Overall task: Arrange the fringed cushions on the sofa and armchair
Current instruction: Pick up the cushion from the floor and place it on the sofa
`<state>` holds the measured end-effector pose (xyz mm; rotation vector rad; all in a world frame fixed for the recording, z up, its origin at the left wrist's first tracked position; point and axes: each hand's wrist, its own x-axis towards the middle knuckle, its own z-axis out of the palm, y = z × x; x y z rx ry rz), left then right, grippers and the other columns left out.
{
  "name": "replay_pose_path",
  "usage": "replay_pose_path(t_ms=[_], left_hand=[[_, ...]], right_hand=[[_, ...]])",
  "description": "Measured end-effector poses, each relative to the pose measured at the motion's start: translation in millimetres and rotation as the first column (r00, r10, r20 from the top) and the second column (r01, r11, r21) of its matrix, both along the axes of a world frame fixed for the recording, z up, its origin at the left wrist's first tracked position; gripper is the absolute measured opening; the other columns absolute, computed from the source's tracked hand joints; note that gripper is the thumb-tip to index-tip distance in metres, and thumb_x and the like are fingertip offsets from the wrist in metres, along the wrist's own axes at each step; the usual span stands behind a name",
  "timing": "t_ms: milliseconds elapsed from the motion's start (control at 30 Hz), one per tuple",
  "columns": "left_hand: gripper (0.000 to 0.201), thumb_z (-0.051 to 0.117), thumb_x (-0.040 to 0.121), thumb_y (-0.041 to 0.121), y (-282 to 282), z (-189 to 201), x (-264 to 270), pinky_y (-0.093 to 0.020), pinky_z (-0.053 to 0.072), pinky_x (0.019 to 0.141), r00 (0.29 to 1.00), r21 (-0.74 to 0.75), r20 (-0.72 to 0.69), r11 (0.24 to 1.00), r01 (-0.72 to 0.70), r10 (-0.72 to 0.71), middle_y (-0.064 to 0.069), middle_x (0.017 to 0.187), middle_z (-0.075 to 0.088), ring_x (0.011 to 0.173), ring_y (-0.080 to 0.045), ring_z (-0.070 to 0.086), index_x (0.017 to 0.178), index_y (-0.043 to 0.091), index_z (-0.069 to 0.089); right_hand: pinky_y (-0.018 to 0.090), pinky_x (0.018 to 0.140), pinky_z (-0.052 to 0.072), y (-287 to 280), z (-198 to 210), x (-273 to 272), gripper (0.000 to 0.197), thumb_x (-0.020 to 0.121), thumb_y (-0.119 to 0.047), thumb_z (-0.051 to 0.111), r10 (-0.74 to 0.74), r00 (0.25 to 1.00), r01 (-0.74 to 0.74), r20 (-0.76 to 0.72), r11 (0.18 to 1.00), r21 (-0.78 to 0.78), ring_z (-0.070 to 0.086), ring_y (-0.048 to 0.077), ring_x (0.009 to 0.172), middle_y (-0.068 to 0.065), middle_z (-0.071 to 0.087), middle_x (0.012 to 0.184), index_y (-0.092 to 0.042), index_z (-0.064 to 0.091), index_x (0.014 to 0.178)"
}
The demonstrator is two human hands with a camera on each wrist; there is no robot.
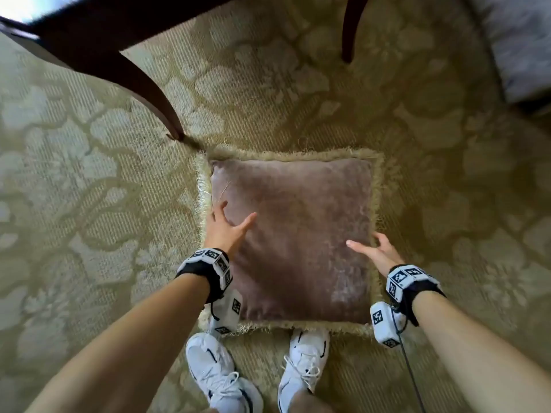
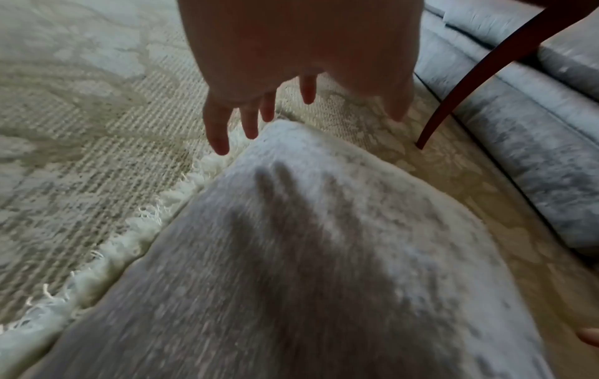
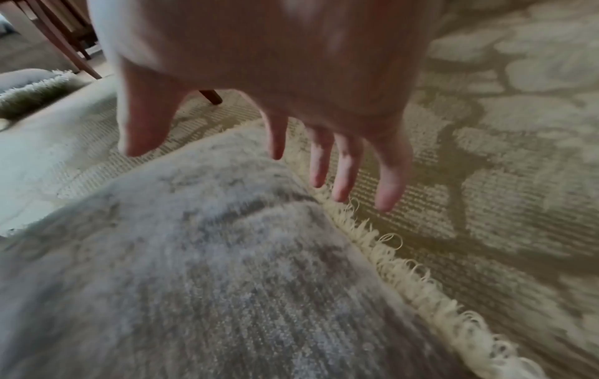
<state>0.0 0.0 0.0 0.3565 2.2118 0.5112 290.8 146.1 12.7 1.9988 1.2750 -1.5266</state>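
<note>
A square mauve-grey velvet cushion with a cream fringe lies flat on the patterned carpet, just in front of my feet. My left hand hovers over its left edge with fingers spread and straight. My right hand hangs over the right edge, fingers also spread. Neither hand holds anything. In the left wrist view the left hand is above the cushion and casts a shadow on it. The right wrist view has the right hand over the cushion by its fringe.
A dark wooden table leg stands just beyond the cushion's far left corner, a second leg farther back. A pale grey upholstered seat is at the upper right. Another fringed cushion lies on the floor at left. My white shoes touch the near fringe.
</note>
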Motion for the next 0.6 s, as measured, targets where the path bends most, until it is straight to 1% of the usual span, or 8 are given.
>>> replay_pose_path(t_ms=[100, 167, 233, 267, 333, 433, 533, 600], left_hand=[[0.091, 0.066, 0.078, 0.064, -2, -32, -4, -0.048, 0.029, 0.114, 0.999, -0.072, -0.009, 0.997, 0.035, -0.036, -0.013, 0.151, 0.029, 0.139, -0.03, 0.031, 0.148, 0.022, 0.027], [0.093, 0.067, 0.077, 0.064, -8, -51, -7, -0.047, 0.027, 0.115, 0.997, -0.087, -0.038, 0.994, 0.066, -0.07, -0.013, 0.15, 0.03, 0.14, -0.029, 0.027, 0.148, 0.02, 0.027], [0.102, 0.07, 0.073, 0.065, -13, -62, -10, -0.048, 0.024, 0.116, 0.995, -0.086, -0.057, 0.993, 0.076, -0.081, -0.012, 0.151, 0.028, 0.142, -0.029, 0.025, 0.151, 0.022, 0.021], [0.108, 0.071, 0.07, 0.067, -14, -65, -12, -0.049, 0.023, 0.117, 0.997, -0.1, -0.051, 0.993, 0.057, -0.063, -0.012, 0.152, 0.026, 0.143, -0.03, 0.023, 0.152, 0.024, 0.016], [0.119, 0.073, 0.065, 0.071, -16, -70, -13, -0.052, 0.02, 0.117, 0.999, -0.181, -0.041, 0.983, -0.003, -0.004, -0.014, 0.154, 0.018, 0.144, -0.034, 0.017, 0.154, 0.03, 0.006], [0.131, 0.074, 0.058, 0.075, -13, -74, -12, -0.057, 0.011, 0.117, 0.998, -0.284, -0.04, 0.957, -0.052, 0.043, -0.02, 0.159, -0.001, 0.146, -0.04, 0.003, 0.154, 0.031, -0.004], [0.138, 0.072, 0.054, 0.08, -13, -80, -14, -0.06, 0.011, 0.116, 0.998, -0.326, -0.015, 0.943, -0.064, 0.062, -0.02, 0.16, -0.005, 0.146, -0.043, 0.004, 0.154, 0.029, -0.01], [0.144, 0.073, 0.049, 0.081, -16, -84, -16, -0.06, 0.016, 0.115, 0.995, -0.305, 0.026, 0.949, -0.082, 0.094, -0.02, 0.16, 0.002, 0.145, -0.043, 0.012, 0.153, 0.029, -0.012]], right_hand=[[0.046, 0.108, 0.03, -2, -31, -8, 0.104, 0.069, -0.057, 0.078, -0.029, 1.0, 0.029, -0.006, 0.999, 0.013, 0.039, 0.032, 0.136, 0.007, 0.039, 0.151, -0.024, 0.024, 0.151], [0.048, 0.109, 0.03, -3, -50, -14, 0.109, 0.068, -0.058, 0.079, -0.047, 0.999, 0.047, 0.016, 0.999, 0.012, 0.037, 0.034, 0.136, 0.009, 0.035, 0.153, -0.025, 0.018, 0.152], [0.048, 0.109, 0.029, -4, -63, -16, 0.113, 0.069, -0.055, 0.08, -0.068, 0.996, 0.066, 0.055, 0.997, 0.04, 0.037, 0.037, 0.136, 0.013, 0.032, 0.153, -0.022, 0.011, 0.152], [0.048, 0.109, 0.029, -3, -68, -17, 0.116, 0.067, -0.054, 0.081, -0.078, 0.994, 0.075, 0.07, 0.996, 0.051, 0.038, 0.038, 0.135, 0.015, 0.031, 0.153, -0.022, 0.008, 0.153], [0.05, 0.109, 0.029, -3, -74, -17, 0.125, 0.061, -0.055, 0.084, -0.098, 0.991, 0.094, 0.094, 0.995, 0.039, 0.037, 0.039, 0.135, 0.015, 0.028, 0.154, -0.025, 0.003, 0.153], [0.053, 0.109, 0.029, -2, -82, -19, 0.136, 0.054, -0.057, 0.086, -0.126, 0.985, 0.125, 0.121, 0.992, 0.012, 0.035, 0.04, 0.136, 0.014, 0.025, 0.155, -0.028, -0.003, 0.153], [0.054, 0.109, 0.029, -1, -85, -21, 0.139, 0.055, -0.055, 0.087, -0.144, 0.979, 0.145, 0.142, 0.989, 0.005, 0.033, 0.041, 0.137, 0.016, 0.024, 0.155, -0.026, -0.007, 0.153], [0.053, 0.109, 0.029, 0, -86, -21, 0.139, 0.057, -0.053, 0.087, -0.162, 0.979, 0.164, 0.119, 0.986, -0.005, 0.034, 0.04, 0.137, 0.016, 0.027, 0.154, -0.024, -0.008, 0.154]])
